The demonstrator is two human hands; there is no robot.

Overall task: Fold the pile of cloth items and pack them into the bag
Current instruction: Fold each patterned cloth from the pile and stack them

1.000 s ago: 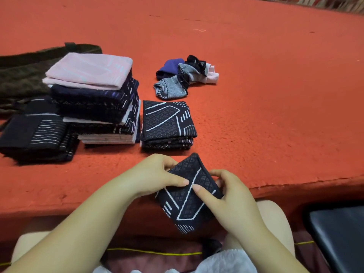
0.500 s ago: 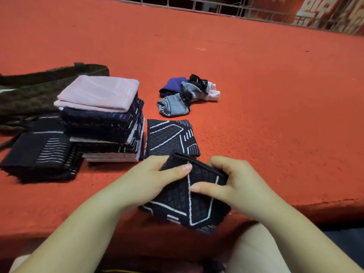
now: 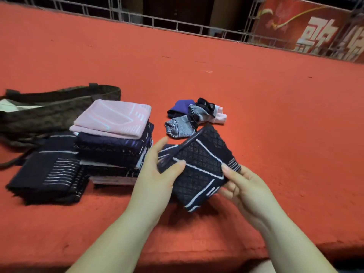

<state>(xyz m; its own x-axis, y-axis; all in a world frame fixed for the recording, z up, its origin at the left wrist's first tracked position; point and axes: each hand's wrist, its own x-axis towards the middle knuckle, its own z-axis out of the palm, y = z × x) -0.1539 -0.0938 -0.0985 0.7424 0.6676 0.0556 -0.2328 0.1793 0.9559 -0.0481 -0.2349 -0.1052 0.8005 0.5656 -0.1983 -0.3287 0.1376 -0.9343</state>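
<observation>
A folded dark cloth with white lines (image 3: 199, 166) is held tilted above the red surface. My left hand (image 3: 157, 174) pinches its left edge and my right hand (image 3: 244, 186) grips its lower right corner. It covers most of a small stack of matching dark cloths beneath it. A tall stack of folded cloths topped by a pink one (image 3: 114, 119) stands to the left. Another flat dark striped pile (image 3: 49, 174) lies further left. The dark brown bag (image 3: 49, 109) lies behind them, its mouth partly showing. A small heap of unfolded cloths (image 3: 193, 119) sits behind the held cloth.
The red carpeted platform (image 3: 275, 115) stretches far to the back and right. A metal railing (image 3: 177, 24) and a red banner (image 3: 315, 28) bound its far edge. The platform's near edge drops off just below my forearms.
Both hands lifted the folded dark cloth up from the near edge and moved it forward over the small dark stack. The view has tilted upward.
</observation>
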